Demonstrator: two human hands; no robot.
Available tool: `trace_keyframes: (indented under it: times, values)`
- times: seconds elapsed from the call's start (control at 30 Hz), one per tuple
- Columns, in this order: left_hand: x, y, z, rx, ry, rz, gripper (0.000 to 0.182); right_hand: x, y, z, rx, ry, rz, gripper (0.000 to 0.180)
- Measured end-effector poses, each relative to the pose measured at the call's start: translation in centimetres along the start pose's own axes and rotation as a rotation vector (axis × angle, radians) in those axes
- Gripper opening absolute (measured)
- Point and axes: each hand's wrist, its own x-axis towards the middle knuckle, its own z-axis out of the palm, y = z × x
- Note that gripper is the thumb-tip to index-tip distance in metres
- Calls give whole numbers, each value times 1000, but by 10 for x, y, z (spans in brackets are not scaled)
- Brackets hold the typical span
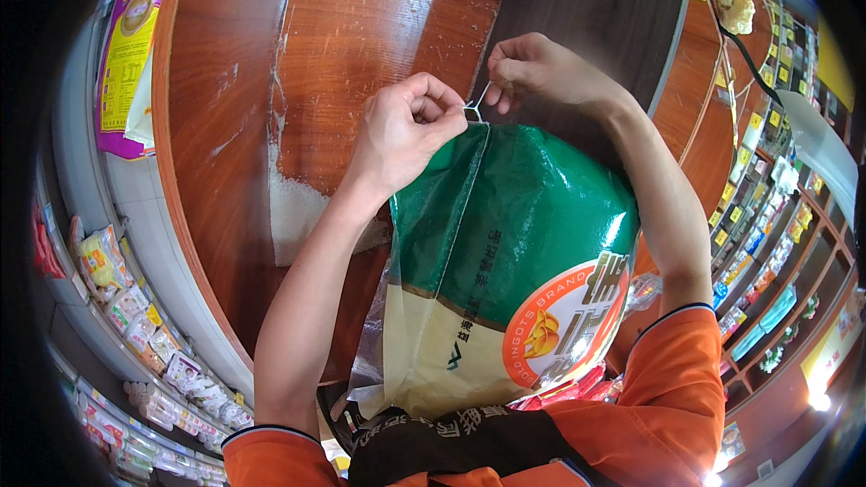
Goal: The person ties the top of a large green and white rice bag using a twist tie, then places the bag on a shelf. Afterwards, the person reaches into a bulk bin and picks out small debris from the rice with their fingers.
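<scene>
A large green and cream sack (473,230) with printed writing and an orange round emblem lies before me, its near end against my apron. White sewing thread (478,108) comes off its far edge, where a seam meets the end. Thumb and fingers of my left hand (406,128) pinch the thread close to that edge, just left of the seam. Slightly farther away and to the right, my right hand (531,74) grips the thread between curled fingers, and a short length stretches between the two hands. My left fingertips partly hide the thread.
Beneath the sack is a wooden bin (216,128) with some white rice grains (298,206) in it. A dark board (575,7) covers its far right side. A purple and yellow bag (128,47) stands outside at left. Shelves of packaged goods (155,345) flank both sides.
</scene>
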Motion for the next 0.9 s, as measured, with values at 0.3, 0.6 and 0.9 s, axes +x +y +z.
trace_keyframes:
  times: [0.3,0.6,0.9]
  values:
    - [5,-11,4,-87,31,-60,16,-13,-70,7,152,379,-409,30]
    - [-19,-5,6,-605,55,-271,17,28,-228,113,-1118,243,-1297,28]
    - [-65,17,34,562,177,455,29,-26,-71,38,-847,195,14,48]
